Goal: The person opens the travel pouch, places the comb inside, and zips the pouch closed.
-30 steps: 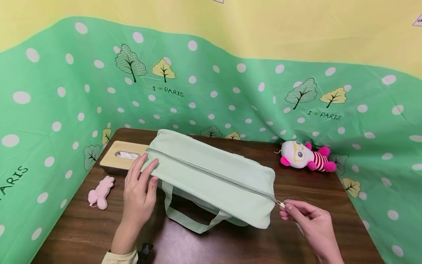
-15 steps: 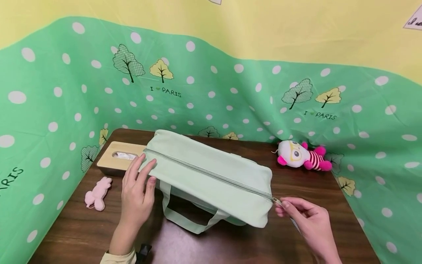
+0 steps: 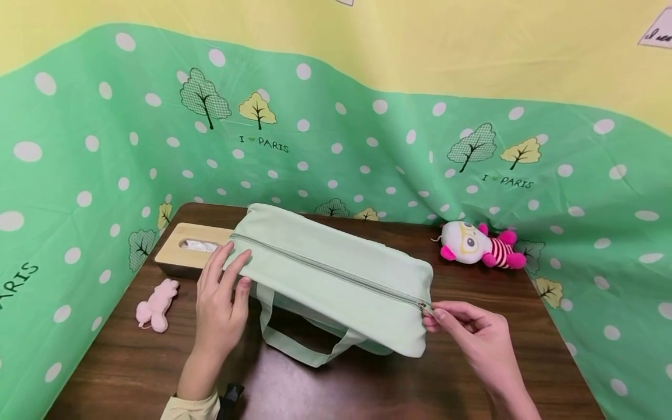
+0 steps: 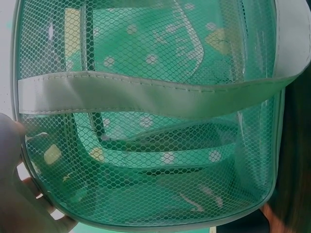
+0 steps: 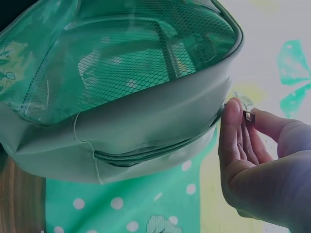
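Observation:
A pale green bag [image 3: 336,286] sits on the dark wooden table in the head view, its zipper [image 3: 331,269] running lengthwise along the top. My left hand [image 3: 220,303] rests on the bag's left end, fingers fairly straight and spread. Its side of clear plastic and mesh [image 4: 160,165] faces the left wrist camera, crossed by the strap handle [image 4: 146,94]. At the right end, my right hand [image 3: 475,338] pinches the metal zipper pull [image 3: 423,306] between thumb and fingers. The right wrist view shows that pull [image 5: 249,116] partly covered by the fingertips.
A wood-topped tissue box [image 3: 178,251] stands beside the bag's left end. Left of my left hand lies a small pink plush toy [image 3: 158,304]. A pink and white plush doll [image 3: 480,244] is at the back right, near the green patterned curtain [image 3: 341,146].
My right hand has moved left with the zipper pull, from the bag's right end onto its top. The left hand keeps its place on the bag. The head view has shifted slightly.

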`<action>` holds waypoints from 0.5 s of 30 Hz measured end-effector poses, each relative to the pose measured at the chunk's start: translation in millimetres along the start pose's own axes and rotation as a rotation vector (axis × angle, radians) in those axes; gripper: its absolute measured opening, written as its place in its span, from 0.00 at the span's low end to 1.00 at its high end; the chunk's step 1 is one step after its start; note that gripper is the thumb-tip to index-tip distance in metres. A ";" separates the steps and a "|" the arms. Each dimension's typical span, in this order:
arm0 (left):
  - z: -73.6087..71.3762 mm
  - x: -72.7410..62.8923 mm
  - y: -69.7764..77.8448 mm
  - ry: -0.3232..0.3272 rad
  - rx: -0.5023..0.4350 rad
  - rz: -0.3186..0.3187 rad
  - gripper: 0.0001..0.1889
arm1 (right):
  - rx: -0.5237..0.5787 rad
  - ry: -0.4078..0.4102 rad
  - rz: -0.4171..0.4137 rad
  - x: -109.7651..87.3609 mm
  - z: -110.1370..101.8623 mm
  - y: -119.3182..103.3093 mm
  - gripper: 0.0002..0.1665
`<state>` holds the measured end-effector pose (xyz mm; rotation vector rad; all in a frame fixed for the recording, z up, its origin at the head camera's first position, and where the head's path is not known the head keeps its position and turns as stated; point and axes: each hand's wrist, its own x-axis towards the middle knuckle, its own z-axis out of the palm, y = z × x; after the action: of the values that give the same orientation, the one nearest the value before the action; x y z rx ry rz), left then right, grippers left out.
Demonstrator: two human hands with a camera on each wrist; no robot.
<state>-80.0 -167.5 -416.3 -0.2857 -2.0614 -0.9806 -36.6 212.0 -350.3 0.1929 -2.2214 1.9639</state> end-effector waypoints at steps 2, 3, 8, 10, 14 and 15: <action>0.6 0.6 0.3 0.008 -0.002 0.008 0.29 | -0.016 -0.016 0.005 1.4 1.4 -2.2 0.06; 1.1 0.8 0.5 0.015 -0.004 0.014 0.28 | -0.021 -0.028 0.004 2.2 2.1 -3.0 0.06; 2.6 -0.5 -0.5 0.031 -0.006 0.027 0.27 | -0.035 -0.112 -0.006 8.1 4.8 -6.6 0.08; 1.9 -0.9 -0.3 0.018 -0.004 0.016 0.29 | -0.055 -0.139 -0.002 10.9 5.6 -9.5 0.08; 0.6 -0.2 1.4 0.008 -0.003 0.004 0.31 | -0.156 -0.181 0.020 17.0 8.5 -19.0 0.05; 0.7 0.2 1.8 0.011 -0.003 0.006 0.31 | -0.178 -0.197 0.023 18.6 9.4 -21.4 0.05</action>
<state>-79.5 -165.8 -415.4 -0.2873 -2.0479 -0.9800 -50.7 200.3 -326.7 0.3520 -2.5162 1.8155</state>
